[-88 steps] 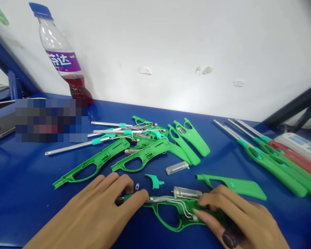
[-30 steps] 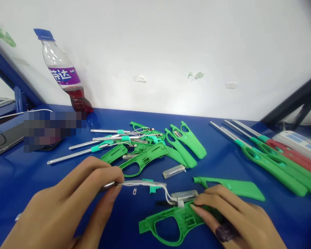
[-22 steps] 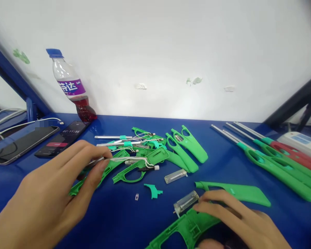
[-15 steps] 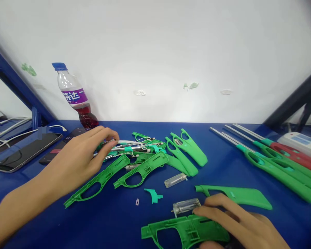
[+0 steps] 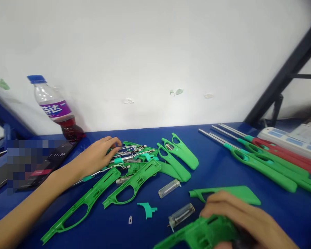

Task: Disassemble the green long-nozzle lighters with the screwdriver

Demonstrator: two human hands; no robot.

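My left hand (image 5: 100, 155) reaches into a pile of metal rods with white wires (image 5: 131, 152); its fingers are bent together at the pile's left edge, and what they hold is hidden. My right hand (image 5: 238, 214) grips a green handle half (image 5: 202, 231) at the lower right, its inner side up and blurred. Just left of that hand lies a clear fuel tank (image 5: 181, 215), with a second clear tank (image 5: 169, 188) farther back. A teal trigger piece (image 5: 147, 210) and a small pale part (image 5: 130, 220) lie near the middle front.
Open green handle halves (image 5: 86, 202) lie at left centre, closed green shells (image 5: 182, 154) behind centre. Lighters with metal rods (image 5: 261, 166) and a white power strip (image 5: 290, 138) are at right. A bottle (image 5: 55, 107) and a phone (image 5: 45, 166) stand and lie at left.
The view has shifted, and the parts appear lower and farther left. My right hand has tilted the green handle half. My left hand has moved in closer over the rods and wires.
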